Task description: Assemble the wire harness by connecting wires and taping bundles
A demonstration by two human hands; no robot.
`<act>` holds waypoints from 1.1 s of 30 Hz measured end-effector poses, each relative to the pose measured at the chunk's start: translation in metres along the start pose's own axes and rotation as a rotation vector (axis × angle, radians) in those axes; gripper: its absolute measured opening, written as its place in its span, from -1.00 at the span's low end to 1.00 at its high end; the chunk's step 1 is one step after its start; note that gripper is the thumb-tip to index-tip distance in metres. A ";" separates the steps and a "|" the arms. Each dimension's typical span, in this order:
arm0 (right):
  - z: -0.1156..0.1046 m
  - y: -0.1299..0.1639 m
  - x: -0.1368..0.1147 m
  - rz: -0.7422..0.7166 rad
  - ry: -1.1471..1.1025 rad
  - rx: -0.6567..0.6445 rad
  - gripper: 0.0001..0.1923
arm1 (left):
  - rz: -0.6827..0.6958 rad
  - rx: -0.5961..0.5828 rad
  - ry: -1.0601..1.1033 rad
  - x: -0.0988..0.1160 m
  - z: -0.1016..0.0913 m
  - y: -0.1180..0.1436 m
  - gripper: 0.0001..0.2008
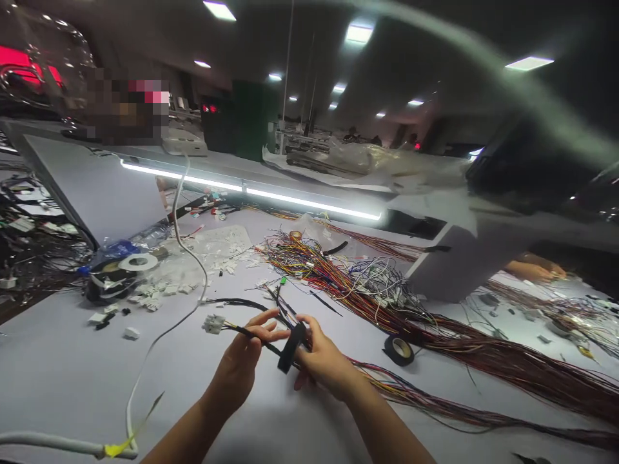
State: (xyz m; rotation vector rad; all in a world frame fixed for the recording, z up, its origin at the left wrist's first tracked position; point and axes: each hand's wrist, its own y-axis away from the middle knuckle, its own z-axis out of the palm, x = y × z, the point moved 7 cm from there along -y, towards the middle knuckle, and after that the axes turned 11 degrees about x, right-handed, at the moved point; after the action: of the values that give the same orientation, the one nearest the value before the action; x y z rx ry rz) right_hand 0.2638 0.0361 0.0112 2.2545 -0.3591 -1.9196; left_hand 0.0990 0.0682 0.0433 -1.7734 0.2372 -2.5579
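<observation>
My left hand pinches a black-wrapped branch of a wire harness between thumb and fingers. A white connector with a few coloured leads sticks out to the left of it. My right hand grips a roll of black tape, held on edge against the harness. Other branches fan out beyond my fingers, one ending in a small green connector. From my right hand the loose wires run off to the right across the table. My fingers hide where the tape meets the wires.
A second black tape roll lies right of my hands, by a long thick wire bundle. White connectors are scattered at left near a bagged roll. A white cable crosses the left side. Another person's hand shows beyond the right divider.
</observation>
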 end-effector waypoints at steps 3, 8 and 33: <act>-0.012 -0.013 -0.022 -0.240 0.355 0.070 -0.62 | -0.029 0.003 -0.062 0.004 0.001 -0.002 -0.71; -0.014 -0.056 -0.038 -0.367 0.722 0.405 -0.86 | -0.335 0.263 0.001 -0.030 -0.020 0.004 -0.73; 0.032 0.026 -0.019 -0.400 0.333 0.242 -0.79 | -0.423 0.346 0.391 -0.026 -0.007 0.024 -0.68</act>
State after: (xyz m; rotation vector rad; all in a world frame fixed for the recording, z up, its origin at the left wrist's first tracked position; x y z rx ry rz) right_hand 0.2278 0.0177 0.0306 2.9355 -0.1020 -1.6796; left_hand 0.1002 0.0474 0.0139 -1.3009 -0.6065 -2.9705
